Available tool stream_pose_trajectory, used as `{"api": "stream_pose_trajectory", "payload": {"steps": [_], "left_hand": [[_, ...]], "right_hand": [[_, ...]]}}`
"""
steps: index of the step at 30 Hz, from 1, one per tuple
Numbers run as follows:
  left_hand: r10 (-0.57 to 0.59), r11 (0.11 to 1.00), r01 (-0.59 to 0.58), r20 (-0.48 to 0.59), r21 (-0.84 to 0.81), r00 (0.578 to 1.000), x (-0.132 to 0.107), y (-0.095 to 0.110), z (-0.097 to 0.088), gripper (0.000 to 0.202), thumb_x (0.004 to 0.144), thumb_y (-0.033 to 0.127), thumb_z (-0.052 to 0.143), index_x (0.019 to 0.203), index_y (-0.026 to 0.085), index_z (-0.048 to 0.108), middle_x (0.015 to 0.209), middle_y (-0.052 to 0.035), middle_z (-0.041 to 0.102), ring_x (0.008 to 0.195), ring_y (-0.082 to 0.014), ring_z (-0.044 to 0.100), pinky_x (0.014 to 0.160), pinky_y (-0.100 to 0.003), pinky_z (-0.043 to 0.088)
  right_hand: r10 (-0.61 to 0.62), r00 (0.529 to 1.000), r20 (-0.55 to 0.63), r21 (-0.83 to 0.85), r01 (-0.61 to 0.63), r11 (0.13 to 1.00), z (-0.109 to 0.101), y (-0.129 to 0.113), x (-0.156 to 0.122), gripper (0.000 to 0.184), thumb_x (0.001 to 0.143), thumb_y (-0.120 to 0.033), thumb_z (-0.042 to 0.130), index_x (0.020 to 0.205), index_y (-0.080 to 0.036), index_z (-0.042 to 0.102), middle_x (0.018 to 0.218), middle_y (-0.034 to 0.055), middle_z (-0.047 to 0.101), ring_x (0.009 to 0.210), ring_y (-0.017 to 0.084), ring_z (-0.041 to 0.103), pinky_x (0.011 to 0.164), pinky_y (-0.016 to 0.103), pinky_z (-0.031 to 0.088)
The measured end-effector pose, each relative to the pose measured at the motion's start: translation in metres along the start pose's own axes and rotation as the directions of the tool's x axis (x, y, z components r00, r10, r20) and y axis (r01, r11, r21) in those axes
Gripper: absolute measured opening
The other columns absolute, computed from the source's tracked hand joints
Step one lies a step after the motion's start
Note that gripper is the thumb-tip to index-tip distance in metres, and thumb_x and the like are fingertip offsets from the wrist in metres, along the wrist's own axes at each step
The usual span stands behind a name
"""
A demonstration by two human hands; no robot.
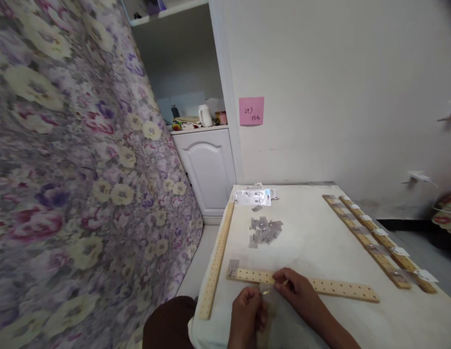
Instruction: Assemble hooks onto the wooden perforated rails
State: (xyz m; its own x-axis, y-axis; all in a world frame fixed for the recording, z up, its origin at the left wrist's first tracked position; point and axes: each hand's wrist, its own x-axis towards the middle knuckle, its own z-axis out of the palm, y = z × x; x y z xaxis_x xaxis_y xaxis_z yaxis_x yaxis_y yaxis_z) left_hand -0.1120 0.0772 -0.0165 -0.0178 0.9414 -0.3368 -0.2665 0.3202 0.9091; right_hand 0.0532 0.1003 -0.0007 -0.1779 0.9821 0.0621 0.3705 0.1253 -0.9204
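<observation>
My left hand (247,310) pinches a small clear plastic bag (265,287) with a tiny gold-coloured metal piece showing in it. Just to the right, my right hand (296,291) is bent, thumb and forefinger close together near the bag. What those fingertips hold, if anything, is too small to tell. Behind both hands lies a light wooden strip (342,289) with rows of holes, partly covered by the right hand. At its left end sits another clear bag (233,267) with small metal bits.
A pile of similar bags (265,230) lies mid-table, with blister packaging (251,197) behind it. Another holed strip (217,264) runs along the left edge. Two strips carrying bags and white tags, a nearer one (363,237) and an outer one (387,242), lie on the right.
</observation>
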Motion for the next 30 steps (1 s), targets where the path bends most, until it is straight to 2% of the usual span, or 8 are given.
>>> {"api": "stream_pose_trajectory", "payload": {"steps": [4,6,11,14,17,23,30], "left_hand": [[-0.008,1.0,0.008,-0.017,-0.014,1.0,-0.002,-0.002,-0.001,0.025,0.064,0.038,0.062,0.064,0.019,0.046,0.049,0.0045,0.059,0.031,-0.0034,0.039,0.033,-0.016,0.021],[-0.026,1.0,0.026,-0.005,0.007,1.0,-0.003,-0.004,-0.002,0.023,0.065,0.037,0.06,0.064,0.02,0.045,0.046,0.0051,0.057,0.03,-0.0036,0.039,0.032,-0.016,0.022],[-0.002,0.996,0.003,-0.013,0.085,1.0,-0.001,-0.008,-0.011,0.022,0.065,0.036,0.059,0.066,0.02,0.045,0.048,0.0064,0.057,0.029,-0.0032,0.037,0.031,-0.016,0.021],[0.028,0.993,-0.024,-0.034,0.112,0.999,0.004,-0.009,-0.017,0.025,0.067,0.039,0.061,0.067,0.02,0.045,0.047,0.007,0.055,0.031,-0.0038,0.038,0.031,-0.016,0.021],[0.07,0.99,-0.062,-0.062,0.126,0.996,0.01,-0.008,-0.022,0.03,0.072,0.046,0.059,0.066,0.02,0.046,0.045,0.0066,0.053,0.032,-0.0037,0.037,0.033,-0.016,0.023],[0.051,0.998,-0.046,-0.097,0.047,0.994,0.024,-0.01,-0.026,0.037,0.07,0.053,0.061,0.066,0.02,0.045,0.047,0.0053,0.055,0.03,-0.0037,0.038,0.03,-0.016,0.021],[-0.055,0.998,0.059,-0.129,0.025,0.99,0.03,-0.009,-0.026,0.037,0.071,0.055,0.056,0.071,0.02,0.046,0.046,0.0038,0.058,0.028,-0.0044,0.039,0.029,-0.017,0.018]], "right_hand": [[0.104,0.988,0.115,0.181,-0.124,0.976,0.015,0.006,0.0,0.018,0.078,-0.03,0.051,0.093,-0.02,0.055,0.069,-0.0022,0.059,0.05,0.012,0.054,0.048,0.023,0.042],[0.107,0.986,0.125,0.181,-0.129,0.975,0.02,0.007,0.002,0.017,0.077,-0.027,0.051,0.092,-0.019,0.055,0.063,-0.0043,0.055,0.048,0.011,0.053,0.046,0.023,0.04],[-0.005,0.997,0.081,-0.045,0.009,0.999,0.026,0.0,0.018,0.025,0.074,-0.019,0.05,0.095,-0.02,0.063,0.062,-0.003,0.058,0.06,0.015,0.055,0.06,0.025,0.042],[-0.074,0.991,0.113,-0.093,0.084,0.992,0.032,-0.004,0.033,0.034,0.075,-0.016,0.046,0.103,-0.021,0.065,0.083,0.0022,0.068,0.079,0.017,0.061,0.075,0.028,0.045],[-0.155,0.977,0.148,-0.119,0.173,0.978,0.04,-0.003,0.05,0.039,0.077,-0.014,0.042,0.108,-0.02,0.065,0.104,0.0058,0.067,0.098,0.018,0.06,0.09,0.031,0.043],[-0.173,0.962,0.21,-0.258,0.225,0.94,0.057,0.003,0.076,0.042,0.078,-0.012,0.041,0.112,-0.017,0.065,0.1,0.0099,0.064,0.096,0.02,0.06,0.089,0.032,0.045],[-0.177,0.961,0.211,-0.28,0.233,0.931,0.069,0.025,0.087,0.041,0.081,-0.014,0.04,0.116,-0.017,0.062,0.099,0.0097,0.061,0.095,0.019,0.059,0.087,0.031,0.045]]}}
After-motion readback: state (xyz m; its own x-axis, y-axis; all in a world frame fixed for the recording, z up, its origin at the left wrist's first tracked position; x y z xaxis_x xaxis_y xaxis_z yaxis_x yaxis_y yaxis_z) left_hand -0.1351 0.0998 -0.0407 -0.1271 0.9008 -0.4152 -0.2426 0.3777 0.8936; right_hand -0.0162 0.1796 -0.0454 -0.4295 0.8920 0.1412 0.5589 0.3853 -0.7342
